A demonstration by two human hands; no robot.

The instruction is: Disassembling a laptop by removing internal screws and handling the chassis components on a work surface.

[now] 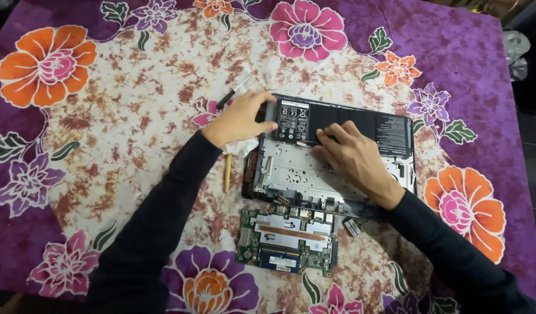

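**Now prising at a laptop battery, both hands on the opened case**

Now working over an opened laptop chassis point(291, 174), lying bottom-up on a flowered cloth point(105, 116) of purple, orange and rust. Sitting along the far edge of the chassis: a flat black battery pack point(343, 123), long and slab-like, carrying a pale label at its left end and a grey printed panel at its right.

Gripping the left end of the battery pack with the left hand point(240, 119), fingers curled round the corner, thumb side tucked against the chassis edge. Pressing on the pack's near edge with the right hand point(352, 157), fingers stretched and flat, fingertips resting about the middle of the pack; holding nothing, only bearing down or feeling along the seam.

Judging by its look: a fairly light but rigid pack, smooth-skinned and a little slippery, and not something for bending or puncturing. Best taken by its two short ends or along its hard frame, lifting evenly, never flexing in the middle or levering against the cells.

Lying just near of the chassis: a green motherboard point(288, 239) with a copper heat strip and a blue memory module, already out and face-up on the cloth. Poking out from beyond the left hand: a black-handled screwdriver point(232, 93). Showing under the left wrist: a crumpled white tissue point(241, 147) and a pale wooden stick point(227, 173), touching the cloth beside the chassis.
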